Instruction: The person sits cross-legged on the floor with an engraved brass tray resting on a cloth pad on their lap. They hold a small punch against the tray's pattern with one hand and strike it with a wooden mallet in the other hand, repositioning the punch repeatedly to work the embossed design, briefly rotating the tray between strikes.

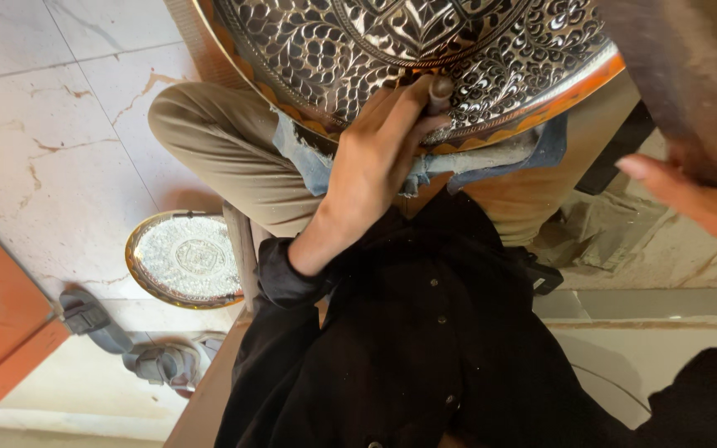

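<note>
Left hand (379,158) clenched around a dark punch (440,93), tip on the big engraved metal tray (425,50) propped across the lap. Tray looks heavy, stiff; grab by rim. Right hand (690,195) open, blurred, grasping nothing visible.

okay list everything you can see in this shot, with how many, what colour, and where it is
engraved metal tray: one, silver with orange rim, top centre on the lap
punch tool: one, dark, against the tray's lower edge
small engraved plate: one, silver with gold rim, on the floor at left
sandals: two, grey, on the floor at lower left
marble floor: white, left side
left hand: grips the punch tool
right hand: blurred, right edge, holding a blurred brown object
</note>
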`<control>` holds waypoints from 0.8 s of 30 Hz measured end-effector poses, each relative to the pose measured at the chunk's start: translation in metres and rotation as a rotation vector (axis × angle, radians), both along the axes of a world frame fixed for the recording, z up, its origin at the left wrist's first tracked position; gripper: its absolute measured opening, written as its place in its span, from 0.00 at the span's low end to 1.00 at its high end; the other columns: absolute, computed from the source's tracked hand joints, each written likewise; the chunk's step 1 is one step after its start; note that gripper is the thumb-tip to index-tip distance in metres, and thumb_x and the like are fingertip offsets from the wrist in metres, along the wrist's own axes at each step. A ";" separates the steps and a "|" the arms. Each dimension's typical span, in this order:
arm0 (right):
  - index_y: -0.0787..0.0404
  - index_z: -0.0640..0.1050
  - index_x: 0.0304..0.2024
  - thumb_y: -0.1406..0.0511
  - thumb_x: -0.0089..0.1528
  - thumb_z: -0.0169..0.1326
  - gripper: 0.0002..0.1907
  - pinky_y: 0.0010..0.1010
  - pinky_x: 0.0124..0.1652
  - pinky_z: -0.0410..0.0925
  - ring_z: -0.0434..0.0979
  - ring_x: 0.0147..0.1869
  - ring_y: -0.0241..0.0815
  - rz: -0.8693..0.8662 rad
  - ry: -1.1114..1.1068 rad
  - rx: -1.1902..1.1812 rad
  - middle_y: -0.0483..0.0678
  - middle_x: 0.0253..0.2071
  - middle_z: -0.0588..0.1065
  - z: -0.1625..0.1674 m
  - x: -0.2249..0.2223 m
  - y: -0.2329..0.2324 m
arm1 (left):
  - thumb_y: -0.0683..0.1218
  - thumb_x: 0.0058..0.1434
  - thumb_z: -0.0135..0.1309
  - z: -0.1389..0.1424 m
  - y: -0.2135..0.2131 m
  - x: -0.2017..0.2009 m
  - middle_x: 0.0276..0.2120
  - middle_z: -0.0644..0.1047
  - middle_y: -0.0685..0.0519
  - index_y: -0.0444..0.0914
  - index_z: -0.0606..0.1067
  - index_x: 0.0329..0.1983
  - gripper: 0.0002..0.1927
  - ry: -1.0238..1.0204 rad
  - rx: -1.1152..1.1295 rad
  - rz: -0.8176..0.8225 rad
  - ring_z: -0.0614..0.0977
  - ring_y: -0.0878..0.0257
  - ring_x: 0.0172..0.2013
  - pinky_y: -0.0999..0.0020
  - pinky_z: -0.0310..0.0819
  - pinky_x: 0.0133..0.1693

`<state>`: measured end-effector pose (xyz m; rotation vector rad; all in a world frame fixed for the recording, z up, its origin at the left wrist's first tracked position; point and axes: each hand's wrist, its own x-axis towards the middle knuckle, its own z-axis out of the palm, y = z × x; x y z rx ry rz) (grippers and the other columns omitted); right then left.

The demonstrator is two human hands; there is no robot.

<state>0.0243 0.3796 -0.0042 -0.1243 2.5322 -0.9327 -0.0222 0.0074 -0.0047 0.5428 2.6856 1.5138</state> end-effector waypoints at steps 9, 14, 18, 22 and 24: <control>0.69 0.76 0.54 0.58 0.75 0.54 0.18 0.31 0.46 0.74 0.81 0.46 0.42 0.024 -0.019 0.079 0.54 0.44 0.79 0.003 -0.033 0.008 | 0.37 0.71 0.60 0.003 -0.001 -0.009 0.49 0.79 0.49 0.36 0.68 0.62 0.20 0.051 -0.012 -0.088 0.80 0.55 0.44 0.62 0.77 0.44; 0.69 0.76 0.54 0.58 0.75 0.54 0.17 0.31 0.46 0.74 0.81 0.46 0.42 -0.016 -0.030 0.086 0.54 0.44 0.79 0.001 -0.030 0.015 | 0.39 0.71 0.61 0.003 -0.003 -0.011 0.46 0.78 0.49 0.37 0.68 0.61 0.19 0.065 0.005 -0.082 0.80 0.56 0.42 0.61 0.77 0.44; 0.69 0.76 0.54 0.59 0.75 0.54 0.17 0.31 0.46 0.74 0.80 0.46 0.42 -0.033 -0.025 0.103 0.54 0.44 0.78 -0.002 -0.027 0.025 | 0.36 0.69 0.58 0.001 -0.002 -0.010 0.47 0.79 0.48 0.35 0.68 0.61 0.19 0.060 0.006 -0.113 0.81 0.55 0.44 0.61 0.78 0.46; 0.69 0.75 0.54 0.59 0.75 0.54 0.17 0.30 0.46 0.74 0.80 0.46 0.42 -0.042 -0.027 0.105 0.54 0.44 0.78 -0.002 -0.027 0.027 | 0.38 0.72 0.60 -0.002 -0.002 -0.008 0.46 0.79 0.48 0.35 0.68 0.60 0.18 0.078 0.023 -0.077 0.81 0.55 0.42 0.61 0.78 0.46; 0.69 0.75 0.54 0.60 0.75 0.54 0.16 0.30 0.46 0.74 0.80 0.45 0.42 -0.029 -0.013 0.113 0.54 0.44 0.78 -0.001 -0.029 0.023 | 0.37 0.72 0.59 -0.004 -0.002 -0.008 0.46 0.78 0.47 0.35 0.68 0.61 0.18 0.083 0.028 -0.083 0.80 0.55 0.41 0.61 0.78 0.46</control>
